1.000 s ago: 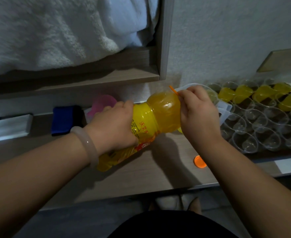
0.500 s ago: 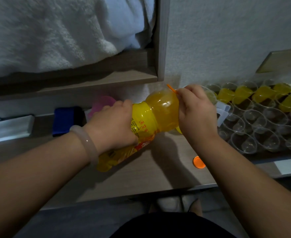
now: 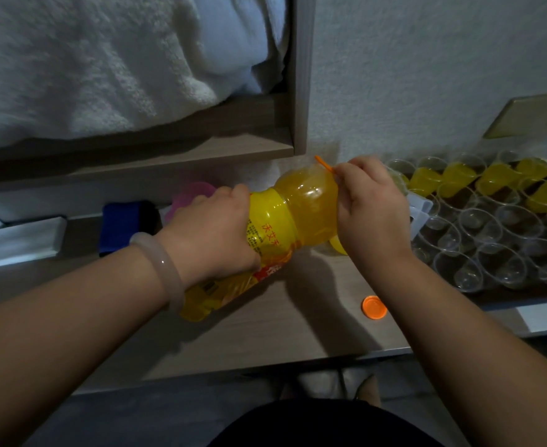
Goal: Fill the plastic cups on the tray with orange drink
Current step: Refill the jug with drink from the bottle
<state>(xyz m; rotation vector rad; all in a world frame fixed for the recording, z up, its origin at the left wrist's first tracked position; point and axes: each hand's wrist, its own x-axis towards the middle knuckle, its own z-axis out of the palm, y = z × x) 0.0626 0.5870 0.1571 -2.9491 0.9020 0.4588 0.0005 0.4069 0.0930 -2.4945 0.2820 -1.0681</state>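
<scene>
My left hand point(image 3: 210, 233) grips the yellow-labelled orange drink bottle point(image 3: 301, 214) around its middle, and the bottle is tilted with its neck towards the right. My right hand point(image 3: 372, 208) covers the neck and pinches a thin orange plastic strip point(image 3: 323, 163) that sticks up there. The bottle's mouth is hidden behind that hand. To the right, clear plastic cups stand packed on a dark tray point(image 3: 507, 296). Several cups in the back rows point(image 3: 459, 175) hold orange drink, while the nearer cups point(image 3: 491, 227) are empty.
An orange bottle cap point(image 3: 374, 307) lies on the wooden tabletop near its front edge. A white jug handle point(image 3: 422, 209) shows behind my right hand. A pink cup point(image 3: 191, 195) and a blue object point(image 3: 127, 224) sit at the back left, under a shelf.
</scene>
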